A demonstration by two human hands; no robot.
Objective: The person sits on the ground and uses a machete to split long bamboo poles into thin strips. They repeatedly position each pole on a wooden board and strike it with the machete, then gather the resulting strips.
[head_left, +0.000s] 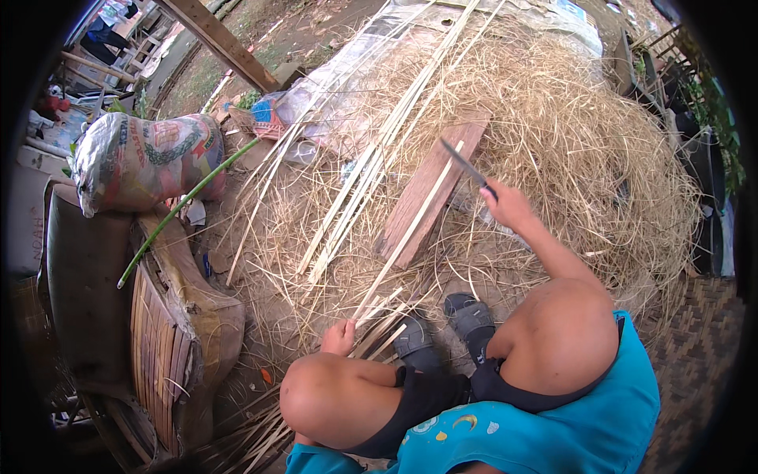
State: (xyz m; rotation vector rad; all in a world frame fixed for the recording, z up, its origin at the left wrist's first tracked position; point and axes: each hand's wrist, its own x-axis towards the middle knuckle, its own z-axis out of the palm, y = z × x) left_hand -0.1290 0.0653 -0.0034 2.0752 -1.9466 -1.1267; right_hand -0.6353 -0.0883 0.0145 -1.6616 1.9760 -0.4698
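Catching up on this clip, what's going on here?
A person sits with knees bent, working with both hands. The right hand grips a knife, its blade over a brown wooden board. The left hand holds the near end of a pale strip that runs up along the board. Whether the blade touches the strip is unclear. More long strips lie left of the board, and a heap of thin shavings spreads to its right.

From my remote view, I make out red printed lettering beside a green emblem on the stuffed sack, and dark capitals running sideways near the right edge of the pale panel.
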